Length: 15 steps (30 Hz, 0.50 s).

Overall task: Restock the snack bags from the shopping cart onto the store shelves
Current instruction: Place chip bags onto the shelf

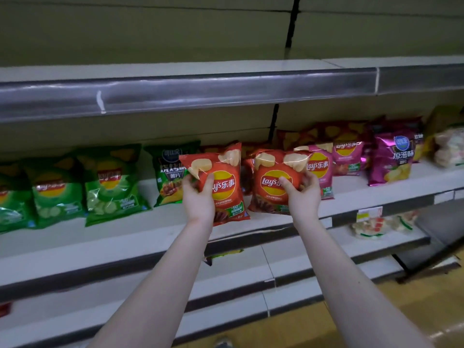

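Head view, looking forward and down at store shelves. Two red snack bags stand upright side by side, long axes vertical, printed fronts facing the viewer. The left red bag [227,189] is gripped along its left edge by the left hand [198,199], thumb across the front and fingers behind. The right red bag [270,183] is gripped along its right edge by the right hand [303,194] in the same way. Both hands are clamped on their bags, one bag each, with the two bags almost touching between them.

Both bags sit straight ahead of the hands, over the near part of the middle shelf [125,229]. Their bottom edges are at or just above the board; whether they rest on it cannot be told. Neither hand looks nearer the shelf than the other.

The bags fill a gap in the row. To the left is a dark green bag [173,172], then light green bags [110,187]. To the right are pink bags [324,167] and a purple bag [391,159]. More red bags [296,136] lie farther back. The likely next move is a short push away, toward those. The shopping cart is out of view.
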Tool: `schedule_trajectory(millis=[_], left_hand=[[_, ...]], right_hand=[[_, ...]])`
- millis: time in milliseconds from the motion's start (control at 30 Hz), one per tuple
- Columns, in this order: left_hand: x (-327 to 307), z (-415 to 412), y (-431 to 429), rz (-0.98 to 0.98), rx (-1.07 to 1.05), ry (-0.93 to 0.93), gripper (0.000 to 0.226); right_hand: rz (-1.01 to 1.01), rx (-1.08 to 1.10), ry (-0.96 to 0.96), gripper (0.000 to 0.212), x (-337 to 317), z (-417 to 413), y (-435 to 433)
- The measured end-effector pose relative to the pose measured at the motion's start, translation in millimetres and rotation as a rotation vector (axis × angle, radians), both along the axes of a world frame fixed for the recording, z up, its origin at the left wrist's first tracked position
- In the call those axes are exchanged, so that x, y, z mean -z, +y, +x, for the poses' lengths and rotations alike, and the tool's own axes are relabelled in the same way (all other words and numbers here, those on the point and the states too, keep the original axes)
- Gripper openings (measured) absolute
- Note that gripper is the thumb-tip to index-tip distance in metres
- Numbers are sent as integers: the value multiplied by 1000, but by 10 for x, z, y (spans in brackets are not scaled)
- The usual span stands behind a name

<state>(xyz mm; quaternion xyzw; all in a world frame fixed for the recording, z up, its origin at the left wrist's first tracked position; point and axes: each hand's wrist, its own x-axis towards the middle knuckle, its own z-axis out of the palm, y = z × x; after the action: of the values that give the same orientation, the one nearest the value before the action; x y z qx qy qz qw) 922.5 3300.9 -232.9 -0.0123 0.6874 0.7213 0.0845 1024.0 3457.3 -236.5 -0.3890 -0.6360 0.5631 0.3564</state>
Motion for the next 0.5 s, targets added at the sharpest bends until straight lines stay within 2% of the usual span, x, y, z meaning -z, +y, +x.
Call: schedule_trajectory(millis=[167,367,500], left_hand=[[285,-341,327,-156,24,-4,48],[514,-481,488,-101,8,-39,48],[624,-493,533,-91,6,-18,48]], right_hand=[[-16,-1,-20,62,191,-348,251],[8,-73,-108,58,418,-627,429],[104,-116,-202,55,469,-719,507]])
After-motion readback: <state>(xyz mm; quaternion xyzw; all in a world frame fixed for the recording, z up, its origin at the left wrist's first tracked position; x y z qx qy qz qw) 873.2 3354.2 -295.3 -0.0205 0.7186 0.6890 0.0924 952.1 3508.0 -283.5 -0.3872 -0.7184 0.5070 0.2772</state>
